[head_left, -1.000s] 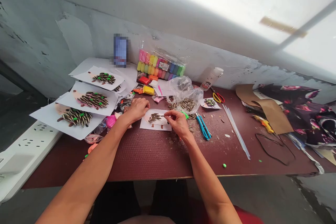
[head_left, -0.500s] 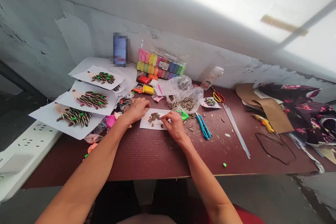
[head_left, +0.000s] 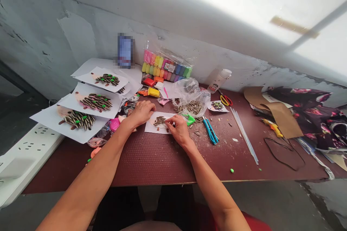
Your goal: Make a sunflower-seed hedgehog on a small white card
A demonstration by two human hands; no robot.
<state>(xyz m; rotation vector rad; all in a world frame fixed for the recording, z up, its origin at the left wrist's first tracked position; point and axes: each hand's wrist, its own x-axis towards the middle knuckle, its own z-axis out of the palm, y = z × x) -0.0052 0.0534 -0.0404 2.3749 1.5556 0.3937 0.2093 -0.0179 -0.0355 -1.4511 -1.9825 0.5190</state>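
Observation:
A small white card lies flat on the table, bearing a clay hedgehog shape whose back is covered with rows of striped sunflower seeds. My left hand rests on the card's upper left corner, fingers bent together and holding it down. At the right end of the seed rows, my right hand pinches what looks like a single sunflower seed between thumb and forefinger, mostly hidden by the fingertips. Just beyond that hand is a heap of loose sunflower seeds, partly under a clear plastic bag.
Finished-looking hedgehog cards are stacked on the left, beside a white power strip. Colored clay packs lean at the wall. A blue utility knife, scissors, glue sticks and a yellow glue gun lie rightward.
My right hand has shifted very slightly left, its fingertips staying at the seed rows. My left hand keeps its place on the card. The view has moved a little.

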